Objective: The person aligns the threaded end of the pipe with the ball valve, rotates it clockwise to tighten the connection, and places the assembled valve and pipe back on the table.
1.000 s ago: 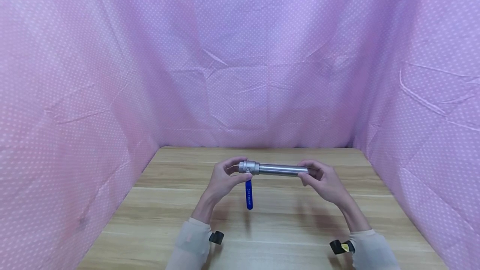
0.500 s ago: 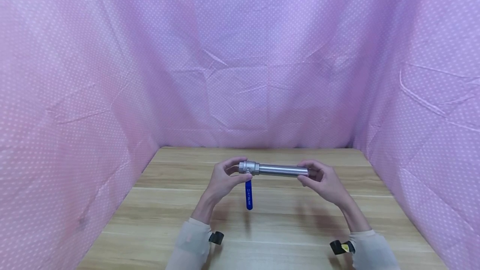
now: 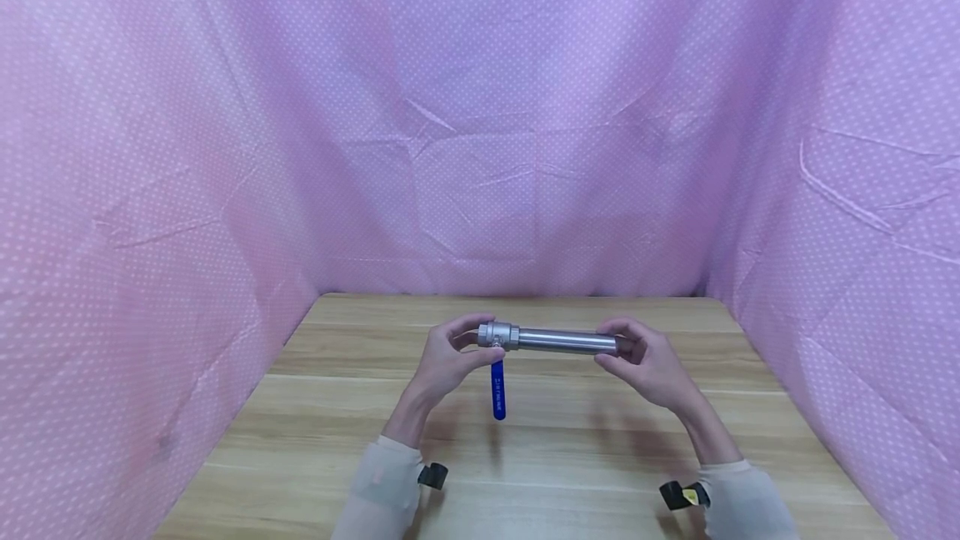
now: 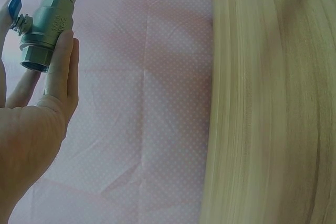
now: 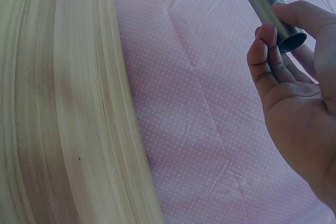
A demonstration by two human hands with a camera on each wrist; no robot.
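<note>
While L hand [image 3: 448,357] grips valve [image 3: 497,332], R hand [image 3: 651,365] pinches pipe [image 3: 562,341] end, fingers [image 5: 302,14] bent round each, wrists [image 3: 703,426] angled in.

1. At lower centre I see the left hand [image 3: 444,358] pinching a metal valve [image 3: 498,333], its blue lever [image 3: 498,392] pointing down the frame.
2. Further right, the right hand [image 3: 651,367] holds one end of a silvery tube [image 3: 564,341] meeting the valve.
3. Pink dotted cloth [image 3: 480,123] fills the upper frame, behind the wood-grain surface [image 3: 555,473].

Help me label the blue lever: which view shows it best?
Head: most of the blue lever shows, free end included. The left wrist view's top edge cuts it off; the right wrist view shows none.
</note>
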